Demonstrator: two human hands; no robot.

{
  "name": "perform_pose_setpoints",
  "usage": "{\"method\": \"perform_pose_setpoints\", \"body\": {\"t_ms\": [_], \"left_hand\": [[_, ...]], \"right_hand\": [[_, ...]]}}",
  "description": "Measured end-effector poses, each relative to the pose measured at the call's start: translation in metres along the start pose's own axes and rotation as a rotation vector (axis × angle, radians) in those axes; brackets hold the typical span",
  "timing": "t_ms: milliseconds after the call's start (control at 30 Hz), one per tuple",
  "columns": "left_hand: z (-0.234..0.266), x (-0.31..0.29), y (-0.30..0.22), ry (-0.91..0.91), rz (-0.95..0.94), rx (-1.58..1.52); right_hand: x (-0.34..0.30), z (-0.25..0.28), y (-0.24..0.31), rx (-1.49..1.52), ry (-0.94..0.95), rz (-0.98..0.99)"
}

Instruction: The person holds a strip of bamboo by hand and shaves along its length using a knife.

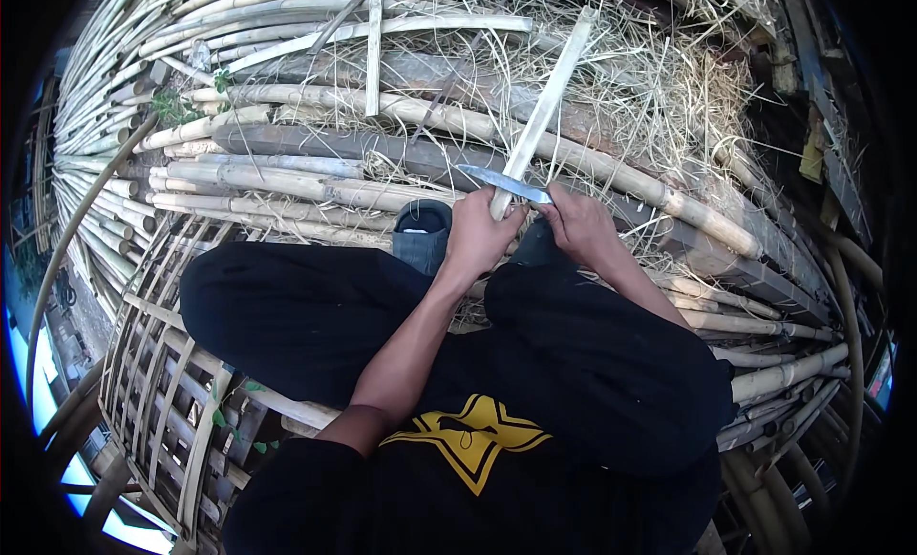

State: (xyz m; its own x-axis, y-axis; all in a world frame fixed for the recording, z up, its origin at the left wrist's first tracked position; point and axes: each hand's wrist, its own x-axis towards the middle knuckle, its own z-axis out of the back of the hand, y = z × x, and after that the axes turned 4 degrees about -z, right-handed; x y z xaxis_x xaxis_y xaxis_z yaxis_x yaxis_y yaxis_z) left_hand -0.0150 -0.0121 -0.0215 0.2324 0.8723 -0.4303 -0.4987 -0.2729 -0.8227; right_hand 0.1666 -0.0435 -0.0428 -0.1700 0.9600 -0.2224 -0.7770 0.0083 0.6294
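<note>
My left hand is closed round the near end of a pale split bamboo strip, which slants away up and to the right. In my right hand is the handle of a knife. Its bright blade points left and lies across the strip, just beyond my left fingers. The handle itself is mostly hidden in my grip. Both hands are close together, between my knees and above my dark shoes.
Bamboo poles lie stacked ahead and to the left. Thin shavings cover the poles ahead to the right. Another split strip rests across the pile. A woven bamboo lattice stands at my left, and a dark wooden beam runs ahead.
</note>
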Motion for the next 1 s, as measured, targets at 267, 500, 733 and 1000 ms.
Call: {"method": "perform_pose_setpoints", "body": {"t_ms": [267,500,733,1000], "left_hand": [[-0.001,0.002,0.0,-0.049,-0.089,0.065],[0.01,0.011,-0.01,-0.073,-0.069,0.031],[0.008,0.005,-0.008,-0.024,-0.083,0.036],[0.026,-0.016,-0.004,-0.008,-0.032,0.056]], "right_hand": [[0.038,0.028,-0.036,-0.176,0.027,0.15],[0.07,0.041,-0.041,-0.261,-0.073,0.205],[0.089,0.067,-0.078,-0.338,-0.219,-0.03],[0.041,0.221,-0.217,-0.195,-0.987,-0.751]]}}
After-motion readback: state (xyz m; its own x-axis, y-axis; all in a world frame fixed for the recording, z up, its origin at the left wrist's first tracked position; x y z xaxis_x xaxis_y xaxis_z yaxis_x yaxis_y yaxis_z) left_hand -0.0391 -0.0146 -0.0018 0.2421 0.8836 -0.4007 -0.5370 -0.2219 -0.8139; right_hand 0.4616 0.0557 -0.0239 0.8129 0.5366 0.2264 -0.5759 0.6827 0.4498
